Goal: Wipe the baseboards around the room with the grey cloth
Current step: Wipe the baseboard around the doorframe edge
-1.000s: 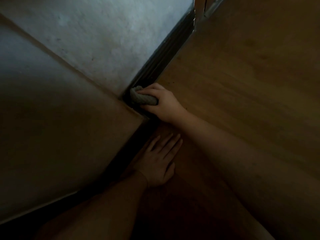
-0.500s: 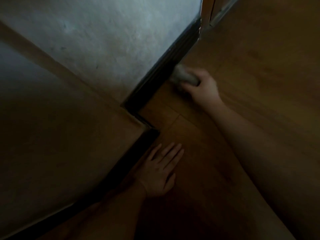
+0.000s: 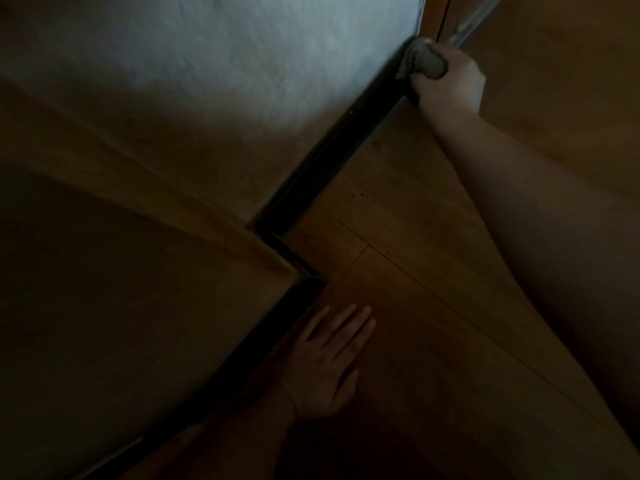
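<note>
Wiping in hand: my right hand (image 3: pixel 448 83) clamps the grey cloth (image 3: pixel 420 62) against the dark baseboard (image 3: pixel 332 157) at upper right.
My left hand (image 3: pixel 327 362) lies flat, fingers straight, on the floor (image 3: pixel 433 237) at lower centre; next I judge the cloth must turn at the door frame (image 3: pixel 434 15).

Both forearms are bare to the frame's edge, with no sleeves, and the hands (image 3: pixel 325 362) wear nothing.
</note>
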Tool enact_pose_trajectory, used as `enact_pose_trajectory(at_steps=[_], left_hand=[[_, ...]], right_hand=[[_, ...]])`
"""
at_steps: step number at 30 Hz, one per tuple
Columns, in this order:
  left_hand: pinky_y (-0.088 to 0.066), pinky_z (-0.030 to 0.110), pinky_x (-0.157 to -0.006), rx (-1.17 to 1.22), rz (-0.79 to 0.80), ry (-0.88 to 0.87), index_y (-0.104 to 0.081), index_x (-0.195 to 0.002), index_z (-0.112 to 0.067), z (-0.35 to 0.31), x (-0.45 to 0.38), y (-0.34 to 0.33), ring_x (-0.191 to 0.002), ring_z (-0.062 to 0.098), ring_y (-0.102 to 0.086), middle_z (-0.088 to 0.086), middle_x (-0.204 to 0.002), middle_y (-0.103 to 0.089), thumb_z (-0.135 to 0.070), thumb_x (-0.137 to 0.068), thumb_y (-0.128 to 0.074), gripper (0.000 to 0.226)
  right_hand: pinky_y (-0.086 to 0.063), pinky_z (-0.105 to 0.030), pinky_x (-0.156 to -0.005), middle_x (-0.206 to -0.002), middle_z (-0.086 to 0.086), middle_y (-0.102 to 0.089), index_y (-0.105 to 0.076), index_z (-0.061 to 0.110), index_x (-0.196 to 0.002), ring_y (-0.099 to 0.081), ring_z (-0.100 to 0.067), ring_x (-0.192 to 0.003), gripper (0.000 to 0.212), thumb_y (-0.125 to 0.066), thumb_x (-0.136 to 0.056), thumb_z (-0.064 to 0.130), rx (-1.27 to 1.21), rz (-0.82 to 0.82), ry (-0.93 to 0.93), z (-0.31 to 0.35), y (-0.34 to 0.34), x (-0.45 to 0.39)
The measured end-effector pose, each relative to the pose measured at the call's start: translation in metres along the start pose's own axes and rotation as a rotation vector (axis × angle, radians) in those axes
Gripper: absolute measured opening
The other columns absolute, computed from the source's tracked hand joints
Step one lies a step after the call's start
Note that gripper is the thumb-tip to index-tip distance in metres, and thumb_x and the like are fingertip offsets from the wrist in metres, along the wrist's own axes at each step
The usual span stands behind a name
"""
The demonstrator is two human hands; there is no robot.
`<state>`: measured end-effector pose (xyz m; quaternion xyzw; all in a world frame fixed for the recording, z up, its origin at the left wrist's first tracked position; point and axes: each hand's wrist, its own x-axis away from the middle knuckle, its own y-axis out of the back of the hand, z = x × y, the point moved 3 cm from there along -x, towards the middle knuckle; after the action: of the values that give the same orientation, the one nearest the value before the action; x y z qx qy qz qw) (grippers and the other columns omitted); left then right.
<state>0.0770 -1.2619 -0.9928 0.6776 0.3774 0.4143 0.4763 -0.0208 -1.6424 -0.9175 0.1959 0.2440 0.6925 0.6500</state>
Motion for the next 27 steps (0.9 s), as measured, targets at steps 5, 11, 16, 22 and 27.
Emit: enact_pose_trajectory(at_steps=[5, 11, 16, 22, 27], left_hand=[[-0.014, 0.048, -0.120, -0.010, 0.004, 0.000, -0.021, -0.159, -0.014, -0.001, 0.000, 0.001, -0.154, 0.020, -0.010, 0.003, -0.168, -0.010, -0.044, -0.094, -0.043, 0.075], [-0.018, 0.049, -0.118, -0.025, 0.004, -0.009, -0.021, -0.159, -0.014, -0.001, 0.000, 0.000, -0.154, 0.020, -0.012, 0.004, -0.167, -0.012, -0.043, -0.094, -0.043, 0.075], [-0.015, 0.047, -0.120, -0.064, 0.024, -0.002, -0.019, -0.159, -0.014, -0.001, 0.000, -0.001, -0.154, 0.021, -0.012, 0.004, -0.167, -0.011, -0.044, -0.093, -0.043, 0.076], [-0.014, 0.048, -0.120, -0.100, 0.033, 0.002, -0.015, -0.159, -0.014, -0.001, -0.001, 0.002, -0.153, 0.022, -0.014, 0.004, -0.167, -0.010, -0.044, -0.094, -0.041, 0.077], [-0.012, 0.045, -0.120, -0.137, -0.047, -0.039, -0.025, -0.153, -0.010, -0.003, -0.003, 0.006, -0.145, 0.025, -0.024, 0.007, -0.156, -0.028, -0.041, -0.092, -0.041, 0.070]], right_hand=[[-0.040, -0.016, -0.094, -0.131, -0.004, -0.060, -0.062, 0.023, -0.130, -0.055, -0.018, -0.119, 0.044, -0.062, -0.087, 0.017, 0.032, 0.089, 0.166, 0.025, -0.005, 0.037], [-0.036, -0.016, -0.098, -0.128, -0.005, -0.059, -0.066, 0.017, -0.124, -0.056, -0.018, -0.115, 0.044, -0.069, -0.081, 0.013, -0.028, 0.161, 0.222, 0.041, -0.029, 0.102], [-0.039, -0.026, -0.103, -0.127, -0.002, -0.057, -0.066, 0.016, -0.126, -0.054, -0.020, -0.118, 0.047, -0.071, -0.079, 0.014, -0.088, 0.237, 0.280, 0.046, -0.052, 0.150], [-0.036, -0.021, -0.094, -0.123, -0.004, -0.057, -0.067, 0.016, -0.124, -0.056, -0.024, -0.114, 0.043, -0.072, -0.081, 0.014, -0.117, 0.326, 0.331, 0.054, -0.058, 0.174], [-0.040, -0.027, -0.098, -0.125, -0.007, -0.054, -0.067, 0.016, -0.123, -0.053, -0.023, -0.118, 0.043, -0.072, -0.080, 0.012, -0.120, 0.547, 0.427, 0.058, -0.066, 0.202]])
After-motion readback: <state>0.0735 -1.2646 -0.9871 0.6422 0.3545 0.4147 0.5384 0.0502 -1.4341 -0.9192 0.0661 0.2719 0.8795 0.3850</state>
